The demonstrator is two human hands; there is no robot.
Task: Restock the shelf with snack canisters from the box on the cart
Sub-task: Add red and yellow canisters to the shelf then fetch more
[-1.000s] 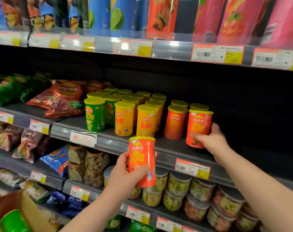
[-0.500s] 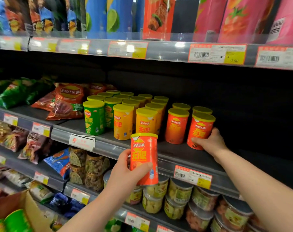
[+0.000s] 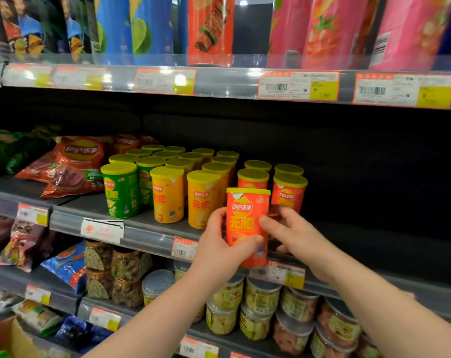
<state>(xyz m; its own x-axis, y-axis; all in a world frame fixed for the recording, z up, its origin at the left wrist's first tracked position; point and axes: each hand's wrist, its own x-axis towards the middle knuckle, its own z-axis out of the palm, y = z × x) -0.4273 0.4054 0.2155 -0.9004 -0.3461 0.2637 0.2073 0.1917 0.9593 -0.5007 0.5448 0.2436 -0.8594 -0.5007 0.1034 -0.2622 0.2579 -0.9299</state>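
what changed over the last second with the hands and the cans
The right hand let go of the standing red can on the shelf and came left to the held red can, fingertips touching its side. The left hand raised the held red can closer to the shelf and still grips it. The green cans and yellow cans stayed put.

We see the near can (image 3: 246,228) in orange-red with a yellow lid and yellow lettering. On the grey-edged shelf (image 3: 147,232), the left can (image 3: 120,192) is green, the middle cans (image 3: 167,200) yellow-orange, the right cans (image 3: 290,192) orange-red, all yellow-lidded. Far left, we find a red bag (image 3: 74,166). Above, the tall tubes (image 3: 327,29) run blue, red, pink.
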